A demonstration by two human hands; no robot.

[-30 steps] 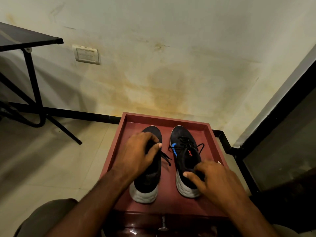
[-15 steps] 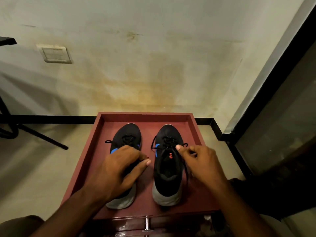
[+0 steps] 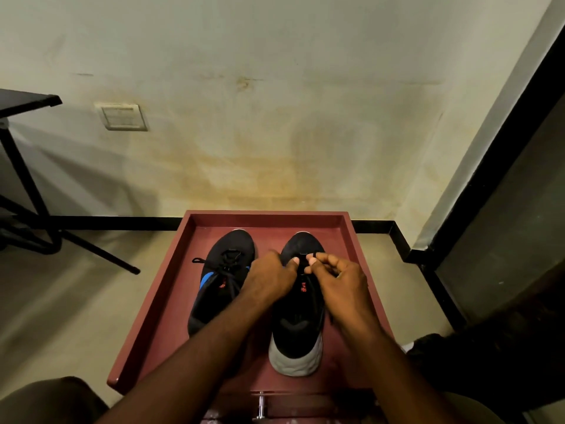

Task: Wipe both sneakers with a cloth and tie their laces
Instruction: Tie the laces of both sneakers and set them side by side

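Stained cream wall fills the 12 o'clock half of the view, with a white switch plate at 10 o'clock and a black skirting strip along its base. Beige floor below. Black metal-frame table sits at 9 o'clock; a dark-framed glass panel runs down the 3 o'clock side.

Dark red rimmed tray-top counter sits at centre-bottom and carries two black knit sneakers side by side, toes toward 12 o'clock.

Left black sneaker with blue side stripe: laces loose, one black lace end trailing off toward 9 o'clock over the tray. Its heel is hidden behind the left forearm.

Right black sneaker with grey-white heel sole: both hands work at its upper lace area.

Left hand: fingers curled, thumb and finger pinching the black lace of the right sneaker at its 9 o'clock side.

Right hand: fingers curled, fingertips pinching the same lace from the 3 o'clock side. The two hands nearly touch over the tongue. Whether a knot is formed between the fingertips, I cannot tell.

Person's knees show at 7 and 5 o'clock. Cloth not in view.
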